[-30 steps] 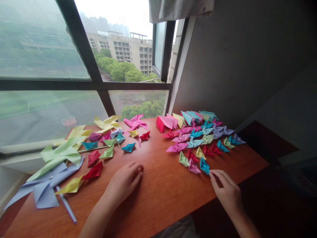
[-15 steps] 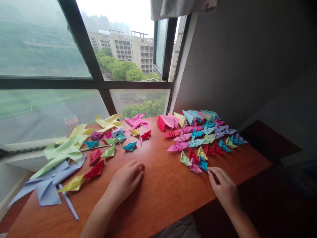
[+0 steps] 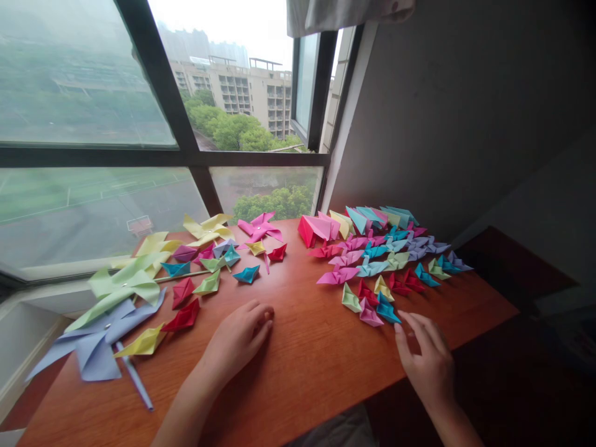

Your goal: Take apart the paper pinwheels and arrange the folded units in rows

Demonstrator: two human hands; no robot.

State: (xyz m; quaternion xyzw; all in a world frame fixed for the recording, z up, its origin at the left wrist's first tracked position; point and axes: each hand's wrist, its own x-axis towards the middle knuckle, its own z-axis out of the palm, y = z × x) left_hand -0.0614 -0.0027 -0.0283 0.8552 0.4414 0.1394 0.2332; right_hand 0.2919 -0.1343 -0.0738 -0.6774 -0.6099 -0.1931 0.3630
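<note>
My right hand point(image 3: 429, 360) is just beside a blue paper boat point(image 3: 386, 308) at the near end of the right-hand group. Its thumb and fingers are parted with nothing between them. Close to that boat sit a pink paper boat point(image 3: 370, 313), a light green one point(image 3: 351, 298), a red one point(image 3: 367, 292) and a yellow one point(image 3: 384, 288). My left hand point(image 3: 239, 335) rests on the table, fingers loosely bent, a gap between thumb and forefinger, holding nothing. Beyond it lies another blue paper boat point(image 3: 246, 274).
Paper pinwheels, among them a lavender one point(image 3: 100, 335) and a green one point(image 3: 125, 285), lie on the left of the wooden table point(image 3: 298, 360) with several boats. Paper cranes point(image 3: 338, 274) stand in rows on the right. A window point(image 3: 186, 158) borders the far side.
My right hand's fingers have parted and drawn slightly away from the blue boat. My left hand stays in place. The view has shifted a little.
</note>
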